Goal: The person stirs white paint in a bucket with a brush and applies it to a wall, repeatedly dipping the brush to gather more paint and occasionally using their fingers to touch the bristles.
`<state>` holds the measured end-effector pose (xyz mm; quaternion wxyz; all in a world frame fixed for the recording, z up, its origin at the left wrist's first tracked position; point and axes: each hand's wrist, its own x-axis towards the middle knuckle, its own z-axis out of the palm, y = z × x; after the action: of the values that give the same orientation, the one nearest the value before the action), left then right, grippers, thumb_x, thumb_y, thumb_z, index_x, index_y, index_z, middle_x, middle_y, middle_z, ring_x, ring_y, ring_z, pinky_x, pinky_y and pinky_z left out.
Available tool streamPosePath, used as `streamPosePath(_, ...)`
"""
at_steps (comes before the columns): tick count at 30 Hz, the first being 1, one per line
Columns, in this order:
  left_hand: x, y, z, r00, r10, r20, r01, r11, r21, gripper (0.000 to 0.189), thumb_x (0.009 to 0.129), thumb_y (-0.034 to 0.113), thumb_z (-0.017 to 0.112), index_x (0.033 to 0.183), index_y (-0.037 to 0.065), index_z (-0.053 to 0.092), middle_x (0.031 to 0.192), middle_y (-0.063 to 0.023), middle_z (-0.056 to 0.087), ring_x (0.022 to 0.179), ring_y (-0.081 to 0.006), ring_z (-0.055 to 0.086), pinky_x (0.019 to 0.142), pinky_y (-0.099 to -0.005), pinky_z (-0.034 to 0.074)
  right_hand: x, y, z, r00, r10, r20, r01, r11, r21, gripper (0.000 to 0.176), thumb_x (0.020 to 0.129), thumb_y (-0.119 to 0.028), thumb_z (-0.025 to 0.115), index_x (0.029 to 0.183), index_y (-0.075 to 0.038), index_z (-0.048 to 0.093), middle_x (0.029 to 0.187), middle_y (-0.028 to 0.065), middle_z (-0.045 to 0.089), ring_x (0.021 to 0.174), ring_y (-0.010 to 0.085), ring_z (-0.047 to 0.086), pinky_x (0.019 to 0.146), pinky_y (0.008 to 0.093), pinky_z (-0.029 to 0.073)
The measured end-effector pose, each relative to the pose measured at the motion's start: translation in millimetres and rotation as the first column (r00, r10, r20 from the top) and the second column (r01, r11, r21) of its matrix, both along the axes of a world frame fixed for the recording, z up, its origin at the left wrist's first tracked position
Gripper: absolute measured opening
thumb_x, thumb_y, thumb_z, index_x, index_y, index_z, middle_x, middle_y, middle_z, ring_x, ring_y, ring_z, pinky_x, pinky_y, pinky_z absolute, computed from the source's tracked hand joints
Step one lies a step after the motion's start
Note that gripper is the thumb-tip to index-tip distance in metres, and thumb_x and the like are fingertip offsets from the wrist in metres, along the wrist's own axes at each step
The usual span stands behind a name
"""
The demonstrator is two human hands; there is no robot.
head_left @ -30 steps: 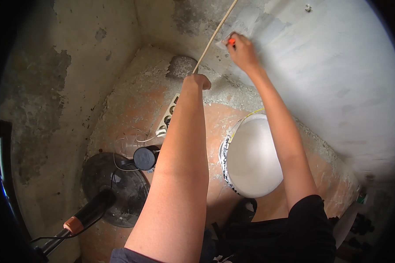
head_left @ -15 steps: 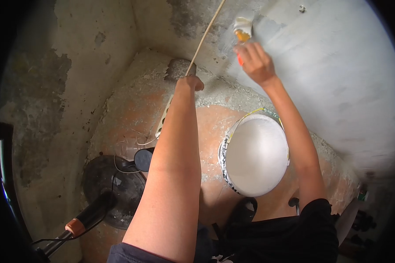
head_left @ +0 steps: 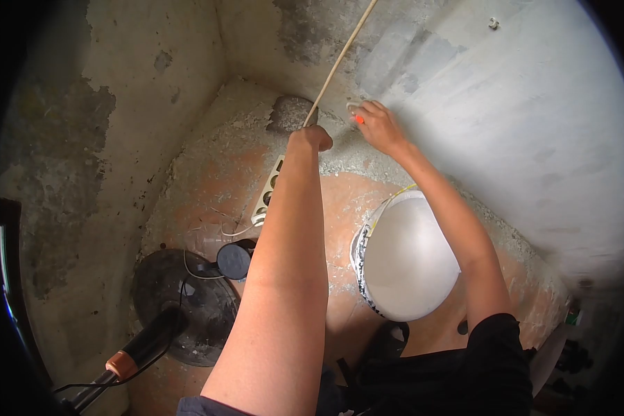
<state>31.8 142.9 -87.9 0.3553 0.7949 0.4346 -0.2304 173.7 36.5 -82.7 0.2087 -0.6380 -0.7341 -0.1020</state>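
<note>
My right hand point(head_left: 380, 128) is closed around a paintbrush point(head_left: 359, 118) with an orange patch on its handle. The whitish brush end is at the foot of the patchy wall point(head_left: 457, 104), largely hidden by the fingers. My left hand point(head_left: 315, 137) is closed on a beige cable point(head_left: 341, 59) that runs up out of view. Just below that hand, a power strip point(head_left: 269, 191) lies partly behind my forearm. Between my arms stands a bucket point(head_left: 405, 256) of white paint-like liquid, its rim splashed.
A black round stand base point(head_left: 208, 333) with a pole point(head_left: 145, 340) is at the lower left, beside a dark mug point(head_left: 234, 259). A second stained wall point(head_left: 132, 118) rises on the left. Crumbled debris point(head_left: 243, 111) lines the terracotta floor point(head_left: 340, 194). My shoe point(head_left: 390, 340) is below the bucket.
My right hand has moved down and left with the paintbrush, from higher on the wall to near its foot. The left hand still grips the cable; the whole view has shifted slightly.
</note>
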Motion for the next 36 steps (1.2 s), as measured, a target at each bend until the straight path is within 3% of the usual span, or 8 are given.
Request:
streamPosePath(7,3,-6,-5,1.000,0.000,0.023,-0.001,0.999,0.051,0.043,0.075,0.013,0.050,0.117,0.006,0.061,0.126,-0.0138,0.055,0.118,-0.0250,0.053,0.096,-0.0327,0.043,17,12,64,0.990,-0.136,-0.030,0.139,0.974,0.176,0.013,0.084,-0.012,0.060,0.089,0.000,0.063,0.084,0.0113,0.061,0.081,0.0267,0.060,0.071,0.0357,0.049)
streamPosePath(13,10,-9,-6,1.000,-0.003,0.003,0.003,1.000,-0.011,0.044,0.075,0.015,0.050,0.118,0.006,0.060,0.128,-0.0130,0.054,0.119,-0.0254,0.051,0.096,-0.0335,0.043,2,9,112,0.982,0.007,0.188,-0.116,0.809,0.576,0.009,0.079,-0.005,0.065,0.087,-0.005,0.063,0.081,0.0054,0.062,0.073,0.0196,0.060,0.060,0.0287,0.051)
streamPosePath(17,14,0,-24,1.000,-0.022,-0.001,0.022,0.999,-0.031,0.044,0.075,0.017,0.051,0.117,0.007,0.061,0.126,-0.0132,0.055,0.118,-0.0259,0.052,0.095,-0.0337,0.043,1,-3,88,0.951,0.012,0.310,-0.158,0.878,0.451,0.014,0.072,0.002,0.067,0.085,-0.003,0.064,0.082,0.0068,0.062,0.073,0.0228,0.060,0.060,0.0317,0.049)
streamPosePath(19,17,9,-41,0.996,-0.087,0.026,0.089,0.993,-0.072,0.033,0.079,0.033,0.055,0.093,0.003,0.059,0.079,-0.0069,0.061,0.066,-0.0171,0.059,0.062,-0.0317,0.049,8,-6,48,0.902,0.070,0.426,-0.199,0.943,0.268,0.009,0.075,-0.002,0.062,0.082,-0.007,0.061,0.089,0.0054,0.062,0.081,0.0188,0.060,0.055,0.0260,0.053)
streamPosePath(20,16,8,-36,0.996,-0.087,0.027,0.088,0.994,-0.065,0.033,0.079,0.033,0.055,0.093,0.003,0.059,0.079,-0.0069,0.061,0.066,-0.0171,0.059,0.062,-0.0317,0.049,8,-9,37,0.902,0.067,0.427,-0.200,0.941,0.274,0.009,0.075,-0.002,0.062,0.082,-0.007,0.061,0.089,0.0054,0.062,0.081,0.0188,0.060,0.055,0.0260,0.053)
streamPosePath(23,11,3,-23,0.999,-0.035,0.008,0.035,0.998,-0.052,0.028,0.079,0.032,0.055,0.083,0.005,0.054,0.073,-0.0051,0.058,0.060,-0.0155,0.055,0.056,-0.0320,0.047,3,-14,23,0.931,0.118,0.345,-0.156,0.984,0.083,0.005,0.078,-0.004,0.059,0.082,-0.005,0.061,0.090,0.0073,0.061,0.085,0.0205,0.060,0.061,0.0300,0.053)
streamPosePath(25,11,2,-23,1.000,-0.022,-0.001,0.022,0.999,-0.044,0.027,0.079,0.032,0.055,0.079,0.005,0.051,0.070,-0.0036,0.055,0.055,-0.0142,0.051,0.053,-0.0319,0.045,-1,-10,22,0.997,0.032,0.071,-0.032,0.999,0.000,0.006,0.079,-0.007,0.059,0.083,-0.004,0.061,0.090,0.0081,0.059,0.084,0.0231,0.059,0.069,0.0337,0.052)
streamPosePath(36,18,-1,-27,0.999,-0.044,0.028,0.046,0.997,-0.055,0.028,0.079,0.032,0.056,0.079,0.004,0.051,0.067,-0.0030,0.052,0.052,-0.0123,0.047,0.050,-0.0312,0.042,9,10,83,0.986,-0.099,0.135,0.045,0.932,0.359,0.007,0.081,-0.010,0.062,0.084,-0.004,0.062,0.078,0.0056,0.059,0.076,0.0222,0.060,0.065,0.0310,0.052)
